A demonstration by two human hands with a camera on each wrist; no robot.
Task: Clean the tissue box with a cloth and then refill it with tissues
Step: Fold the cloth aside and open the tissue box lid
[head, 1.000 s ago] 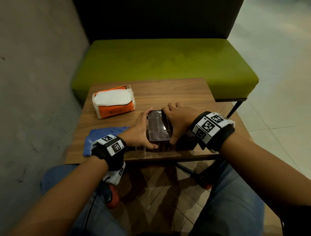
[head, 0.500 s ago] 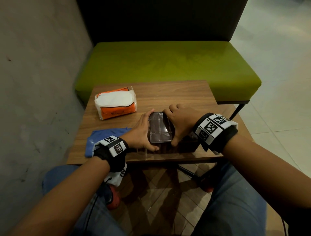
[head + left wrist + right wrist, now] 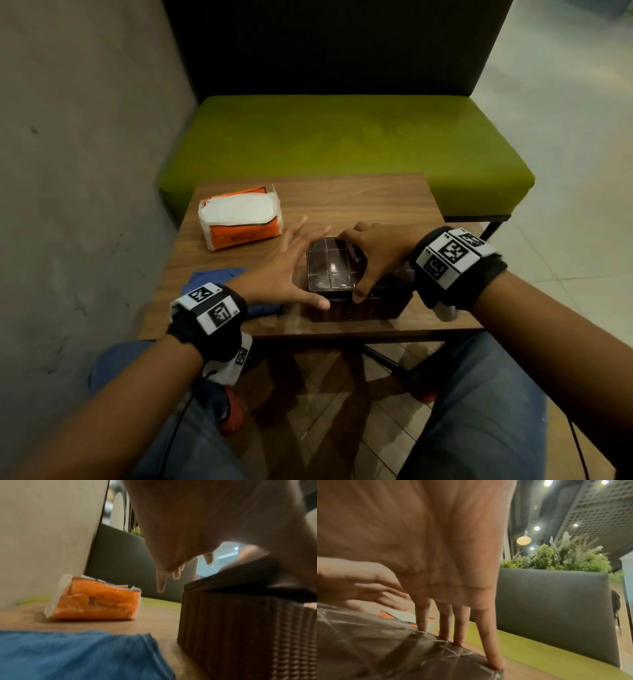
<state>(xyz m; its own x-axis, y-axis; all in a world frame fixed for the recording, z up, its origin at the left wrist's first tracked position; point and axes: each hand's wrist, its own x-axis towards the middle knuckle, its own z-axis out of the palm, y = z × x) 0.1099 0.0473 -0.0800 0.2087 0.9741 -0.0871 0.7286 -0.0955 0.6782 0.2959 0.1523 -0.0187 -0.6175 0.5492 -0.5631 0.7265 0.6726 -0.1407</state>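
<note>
A dark woven tissue box point(image 3: 363, 310) stands near the front edge of the wooden table point(image 3: 342, 198). Its glossy gridded lid point(image 3: 329, 263) lies on top and looks tilted in the left wrist view, lid point(image 3: 248, 577) over box point(image 3: 240, 635). My right hand point(image 3: 373, 260) grips the lid, fingertips point(image 3: 443, 635) curled over its far edge and thumb at the near edge. My left hand point(image 3: 291, 263) hovers just left of the box, fingers spread and straight, holding nothing. An orange tissue pack point(image 3: 239, 219) lies at the back left. A blue cloth point(image 3: 219, 277) lies under my left wrist.
A green bench point(image 3: 342, 144) with a dark backrest runs behind the table. A grey wall point(image 3: 85, 171) closes the left side. My knees in jeans sit under the table's front edge. Plants point(image 3: 565, 558) stand behind the backrest.
My left hand has come off the box's left side and spread its fingers, moving up and left. My right hand stays gripping the lid.
</note>
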